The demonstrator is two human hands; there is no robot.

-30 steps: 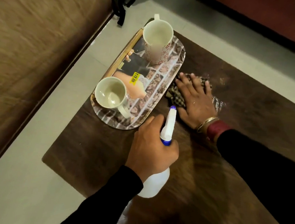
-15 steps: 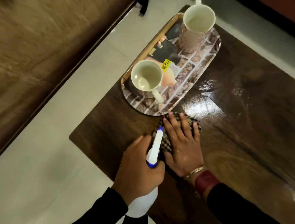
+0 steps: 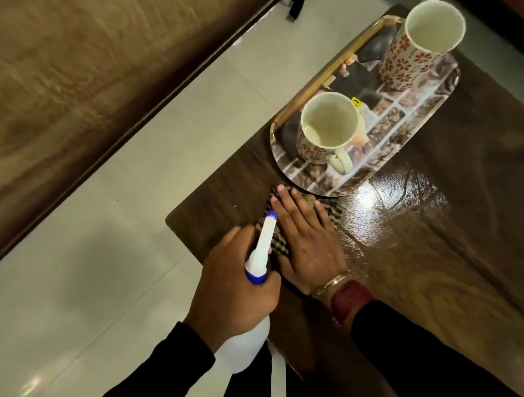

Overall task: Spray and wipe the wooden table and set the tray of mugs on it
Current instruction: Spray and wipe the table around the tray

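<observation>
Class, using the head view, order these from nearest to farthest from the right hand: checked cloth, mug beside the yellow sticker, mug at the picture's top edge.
1. Checked cloth, directly under the right hand.
2. Sticker-side mug, at the tray's near end.
3. Top-edge mug, at the tray's far end.

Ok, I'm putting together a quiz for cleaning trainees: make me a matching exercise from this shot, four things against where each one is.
Things
1. spray bottle
2. checked cloth
3. nearer mug
4. wet sheen

Places
a. pressed flat on the table under the right hand
b. standing on the tray
c. on bare wood, right of the cloth
d. in the grip of the left hand

Pairs: 1-d, 2-a, 3-b, 4-c
</observation>
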